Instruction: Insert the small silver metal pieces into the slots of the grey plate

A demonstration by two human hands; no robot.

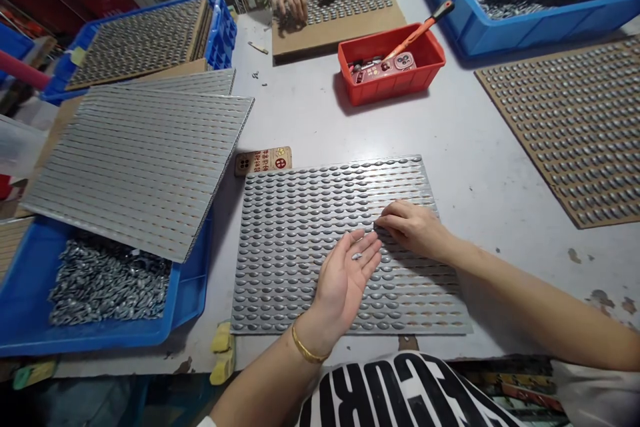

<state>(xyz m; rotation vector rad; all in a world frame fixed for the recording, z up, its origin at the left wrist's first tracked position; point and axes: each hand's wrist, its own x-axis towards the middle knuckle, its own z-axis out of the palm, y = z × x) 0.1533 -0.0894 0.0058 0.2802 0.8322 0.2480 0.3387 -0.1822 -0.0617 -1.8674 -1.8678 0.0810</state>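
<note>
My left hand [343, 277] is palm up over the board with its fingers stretched out. A small grey metal piece [357, 256] lies loose on its fingers. My right hand [413, 227], its thumb and fingers pinched together, touches the board at the end of a filled stretch of row. What it pinches looks like one more small oval metal piece, mostly hidden by the fingertips. The grey grooved board [435, 307] lies flat before me. Rows of oval metal pieces [280, 247] cover its left and middle parts; bare slots show on the right.
Left, grooved boards [140, 153] rest over a blue bin [190, 287] of loose metal pieces. A phone [263, 160] touches my board's far edge. Beyond stands a red tray [390, 87]. Across the table, a co-worker's hands [290, 0] work over another board. A filled board [580, 133] lies right.
</note>
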